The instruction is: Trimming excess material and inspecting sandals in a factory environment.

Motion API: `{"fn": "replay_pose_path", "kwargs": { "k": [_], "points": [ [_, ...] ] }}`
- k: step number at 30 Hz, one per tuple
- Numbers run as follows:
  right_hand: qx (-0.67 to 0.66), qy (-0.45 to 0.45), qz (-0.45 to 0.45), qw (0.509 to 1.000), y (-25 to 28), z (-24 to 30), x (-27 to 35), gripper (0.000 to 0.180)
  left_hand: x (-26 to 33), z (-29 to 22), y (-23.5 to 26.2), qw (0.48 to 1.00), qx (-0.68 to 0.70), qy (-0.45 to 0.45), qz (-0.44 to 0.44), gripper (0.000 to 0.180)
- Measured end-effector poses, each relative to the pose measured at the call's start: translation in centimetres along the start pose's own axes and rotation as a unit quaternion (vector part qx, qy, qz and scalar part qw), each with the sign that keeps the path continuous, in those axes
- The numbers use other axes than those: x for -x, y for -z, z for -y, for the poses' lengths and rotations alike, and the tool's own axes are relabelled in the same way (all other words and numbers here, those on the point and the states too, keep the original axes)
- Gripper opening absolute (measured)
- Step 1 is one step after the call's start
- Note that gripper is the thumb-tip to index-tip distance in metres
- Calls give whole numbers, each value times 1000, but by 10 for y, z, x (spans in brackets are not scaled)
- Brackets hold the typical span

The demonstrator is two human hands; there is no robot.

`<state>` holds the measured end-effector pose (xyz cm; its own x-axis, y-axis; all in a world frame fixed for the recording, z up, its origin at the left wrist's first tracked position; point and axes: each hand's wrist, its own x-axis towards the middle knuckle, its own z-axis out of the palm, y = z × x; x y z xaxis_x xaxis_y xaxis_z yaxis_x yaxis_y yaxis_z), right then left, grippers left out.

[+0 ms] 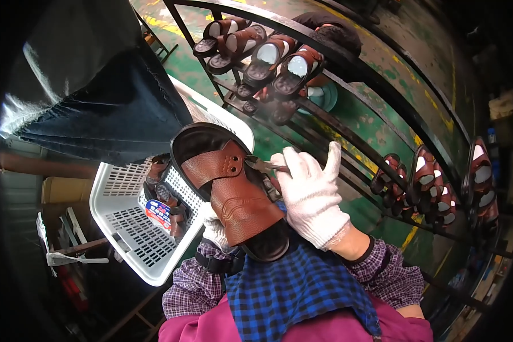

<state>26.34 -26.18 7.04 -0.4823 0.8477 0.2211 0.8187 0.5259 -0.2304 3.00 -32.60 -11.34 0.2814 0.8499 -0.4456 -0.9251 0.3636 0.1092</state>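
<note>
A brown leather sandal point(239, 199) with a dark sole is held up in front of me, its wide straps facing up and two small dark studs on the upper one. My left hand point(214, 229), in a white knit glove, grips it from behind. Most of those fingers are hidden by the sandal. In my right hand point(313, 194), also gloved, is a pair of pliers point(260, 165). Their metal jaws touch or nearly touch the strap's edge by the studs. The index finger of that hand sticks out, while the others are bent round the handles.
To the left stands a white plastic basket point(128, 185) with brown sandals and a printed label inside. Dark cloth point(108, 114) hangs over its far side. A black metal rack point(376, 100) bearing several brown sandals point(293, 74) runs across the right. Behind it a person point(333, 37) bends near a teal basin point(329, 100).
</note>
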Motion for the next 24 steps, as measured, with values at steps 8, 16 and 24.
{"fn": "replay_pose_path", "kwargs": {
  "k": [8, 16, 24],
  "points": [
    [12, -88, -14, 996, -4, 16, -1, 13, 22, 4, 86, 980, -80, -74, -168, 46],
    [18, -101, 123, 987, -3, 19, 5, 16, 9, 5, 78, 995, -72, -24, -65, 51],
    [-90, 14, 56, 994, -26, 4, 13, 11, -51, 148, 10, 996, -32, 25, 84, 60]
  ]
}}
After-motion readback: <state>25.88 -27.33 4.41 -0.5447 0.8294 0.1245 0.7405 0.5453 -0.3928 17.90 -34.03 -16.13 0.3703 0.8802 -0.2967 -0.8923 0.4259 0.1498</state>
